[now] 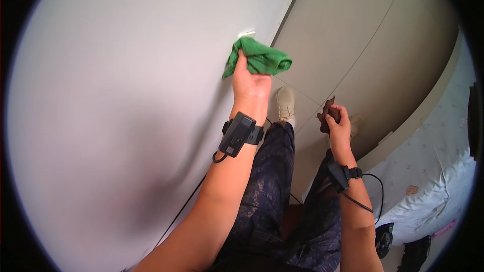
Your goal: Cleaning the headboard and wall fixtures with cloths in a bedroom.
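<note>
My left hand [250,81] is raised to the pale wall [116,70], its fingers mostly hidden under a bunched green cloth [262,59]. The cloth lies beside a small white wall plate [247,35], partly covering it. Lower and to the right, my right hand [339,122] pinches a crumpled dark brown cloth [326,116], held in the air above the floor. Each wrist carries a strapped black device with a cable.
A bed with a pale patterned sheet [428,146] stands along the right side. Large beige tiles make up the floor [348,25]. My light shoe [285,103] is close to the wall. Dark items [416,252] lie at the lower right by the bed.
</note>
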A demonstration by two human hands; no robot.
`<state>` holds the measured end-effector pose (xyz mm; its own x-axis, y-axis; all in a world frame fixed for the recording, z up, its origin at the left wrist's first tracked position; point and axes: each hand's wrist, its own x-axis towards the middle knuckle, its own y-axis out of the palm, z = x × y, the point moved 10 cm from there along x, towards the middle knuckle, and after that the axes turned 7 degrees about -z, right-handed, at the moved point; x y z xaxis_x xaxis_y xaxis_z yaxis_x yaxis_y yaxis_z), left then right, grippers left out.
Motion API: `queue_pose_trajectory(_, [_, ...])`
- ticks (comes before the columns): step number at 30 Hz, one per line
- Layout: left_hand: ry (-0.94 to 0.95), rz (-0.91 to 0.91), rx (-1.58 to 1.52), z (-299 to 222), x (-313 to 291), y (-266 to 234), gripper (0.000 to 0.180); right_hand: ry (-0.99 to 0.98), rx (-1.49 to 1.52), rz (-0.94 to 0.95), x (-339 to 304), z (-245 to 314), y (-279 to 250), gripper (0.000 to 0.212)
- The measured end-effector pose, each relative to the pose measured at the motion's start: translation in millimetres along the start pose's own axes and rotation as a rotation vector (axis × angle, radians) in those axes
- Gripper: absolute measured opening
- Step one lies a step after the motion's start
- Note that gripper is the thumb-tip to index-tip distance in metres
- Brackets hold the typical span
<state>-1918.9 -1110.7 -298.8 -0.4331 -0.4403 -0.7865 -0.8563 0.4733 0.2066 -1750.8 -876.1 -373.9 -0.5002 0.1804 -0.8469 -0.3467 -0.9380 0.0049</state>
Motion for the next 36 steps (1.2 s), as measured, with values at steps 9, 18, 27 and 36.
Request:
queue_pose_trajectory(9, [0.064,-0.158,0.022,-10,4,-37,0.021,0.02,0.048,0.008,2,5,1,0.022])
queue_pose_trajectory(18, [0.055,-0.072,0.11,8,48,-20,0.018,0.036,0.068,0.006,3,-15,1,0.023])
queue_pose_trajectory(27, [-0.199,0.007,0.166,42,-47,-24,0.018,0.014,0.094,-0.026,-30,55,-34,0.023])
queue_pose_trajectory(36, [-0.338,-0.066,0.284,6,-278,-36,0.021,-0.078,0.379,0.144,-141,205,-84,0.022])
